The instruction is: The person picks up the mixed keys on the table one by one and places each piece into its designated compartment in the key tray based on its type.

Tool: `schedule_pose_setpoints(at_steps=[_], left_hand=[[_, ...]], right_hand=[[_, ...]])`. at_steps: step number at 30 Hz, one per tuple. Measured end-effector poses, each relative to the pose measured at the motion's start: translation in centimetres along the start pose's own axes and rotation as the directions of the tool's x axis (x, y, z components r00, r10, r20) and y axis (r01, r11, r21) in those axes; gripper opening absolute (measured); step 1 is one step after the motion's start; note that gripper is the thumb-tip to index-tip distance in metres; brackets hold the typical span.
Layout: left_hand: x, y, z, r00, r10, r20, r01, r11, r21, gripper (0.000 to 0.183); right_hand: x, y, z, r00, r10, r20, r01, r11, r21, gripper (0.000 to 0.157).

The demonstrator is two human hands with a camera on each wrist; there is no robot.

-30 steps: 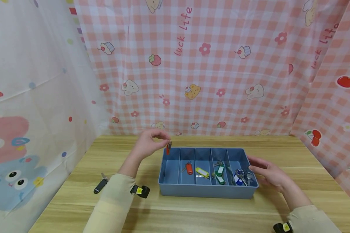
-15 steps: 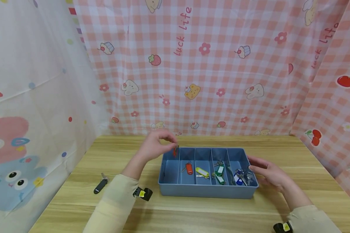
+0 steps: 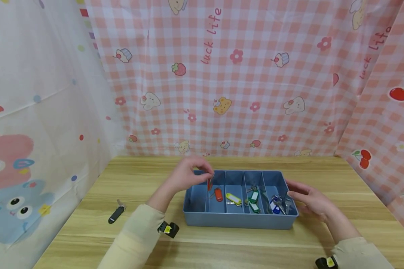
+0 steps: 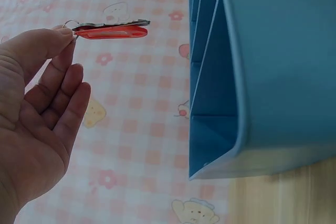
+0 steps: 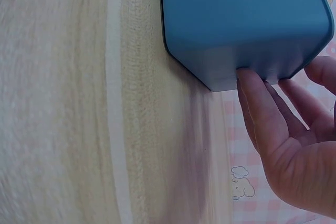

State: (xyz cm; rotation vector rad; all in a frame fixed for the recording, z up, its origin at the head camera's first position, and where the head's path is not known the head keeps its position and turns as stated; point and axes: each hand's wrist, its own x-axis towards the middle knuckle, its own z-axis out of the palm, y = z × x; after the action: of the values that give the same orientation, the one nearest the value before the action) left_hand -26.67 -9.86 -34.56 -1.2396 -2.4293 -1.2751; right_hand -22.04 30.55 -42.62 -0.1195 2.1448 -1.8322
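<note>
My left hand (image 3: 190, 175) pinches the metal ring of a key with a red tag (image 4: 113, 33) between thumb and fingertips. The key and tag hang over the tray's left part, near the divider before the second compartment. The blue divided tray (image 3: 240, 221) sits on the table. A key with a red tag (image 3: 218, 194) lies in its second compartment, and one with a yellow tag (image 3: 233, 198) in the third. Green-tagged keys (image 3: 254, 197) lie in the fourth, blue-tagged keys (image 3: 275, 206) in the last. My right hand (image 3: 311, 200) rests fingertips against the tray's right end wall.
Left of the tray, a key with a black tag (image 3: 116, 215) lies on the wooden table (image 3: 222, 248). A pink checked cloth (image 3: 235, 82) hangs behind the table, and a white patterned cloth (image 3: 54, 74) hangs on the left.
My left hand has moved to the right and slightly down with the red-tagged key, from the tray's left corner toward the second compartment. The right hand and tray stay put.
</note>
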Motion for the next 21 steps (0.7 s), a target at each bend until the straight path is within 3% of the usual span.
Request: schedule_pose_setpoints(at_steps=[13,21], left_hand=[[-0.1,0.0,1.2,0.995,0.047,0.088,-0.052,0.997,0.057,0.006],[-0.2,-0.7,2.1,0.992,0.018,0.126,-0.031,0.995,0.099,0.005]], right_hand=[[0.0,0.1,-0.1,1.0,0.008,-0.015,-0.008,1.0,-0.016,0.064],[0.0,0.1,-0.1,1.0,0.011,-0.016,-0.011,1.0,-0.011,0.064]])
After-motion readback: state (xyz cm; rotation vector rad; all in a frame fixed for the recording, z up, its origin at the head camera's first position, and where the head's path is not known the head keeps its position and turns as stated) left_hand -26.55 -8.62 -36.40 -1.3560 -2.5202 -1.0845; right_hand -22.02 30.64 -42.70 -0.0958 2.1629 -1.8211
